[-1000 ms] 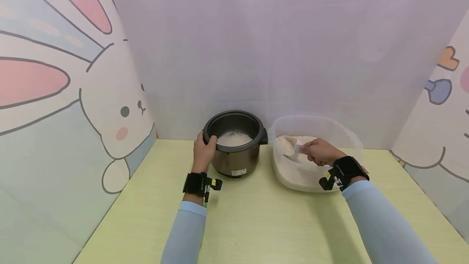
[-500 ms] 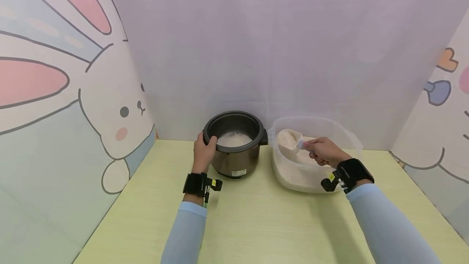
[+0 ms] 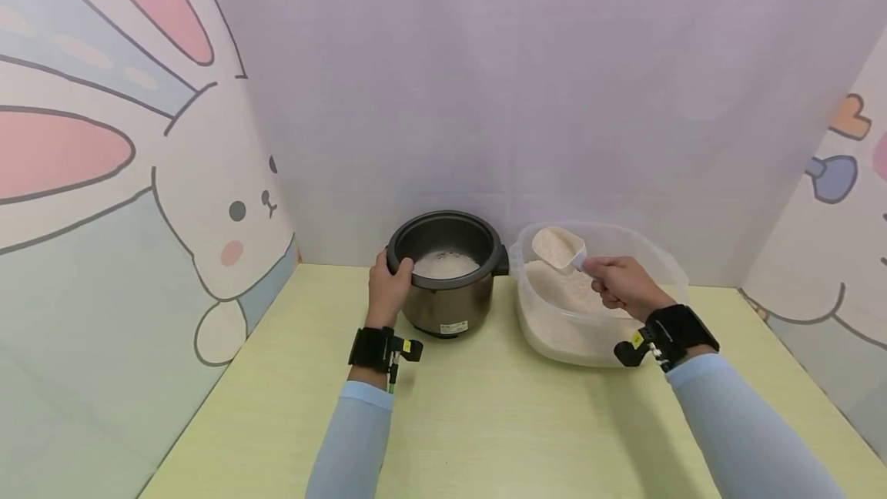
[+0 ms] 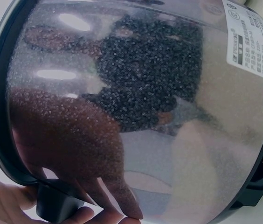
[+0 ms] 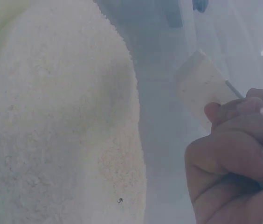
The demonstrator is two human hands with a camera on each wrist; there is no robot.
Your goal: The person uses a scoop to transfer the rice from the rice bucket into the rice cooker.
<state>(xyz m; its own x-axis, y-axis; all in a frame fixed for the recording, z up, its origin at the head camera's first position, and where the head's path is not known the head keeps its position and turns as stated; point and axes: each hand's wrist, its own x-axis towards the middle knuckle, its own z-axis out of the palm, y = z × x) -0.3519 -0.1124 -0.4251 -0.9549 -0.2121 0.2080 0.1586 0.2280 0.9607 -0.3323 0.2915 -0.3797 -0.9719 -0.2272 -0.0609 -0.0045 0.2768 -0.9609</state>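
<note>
A dark rice cooker [image 3: 450,303] stands lidless on the table, with white rice [image 3: 445,264] at the bottom of its pot. My left hand [image 3: 388,287] grips its left side, thumb over the rim; the left wrist view shows the fingers curled round the black side handle [image 4: 57,205]. In my right hand [image 3: 627,286] is the handle of a white scoop [image 3: 558,248] heaped with rice. The scoop is held above the clear plastic bin [image 3: 668,272], which has a bed of rice [image 5: 61,116] in it. Through the bin's wall, the right wrist view shows the scoop and curled fingers hazily.
Both vessels stand side by side at the back of the pale yellow-green table [image 3: 485,422], close to the lilac backdrop [image 3: 430,83]. Printed cartoon panels [image 3: 208,252] flank the table. The cooker's right handle [image 3: 501,260] is close to the bin's left rim.
My right hand has lifted the scoop out of the bin's rice, and the scoop has turned level with a full load. The left hand and cooker have stayed put.
</note>
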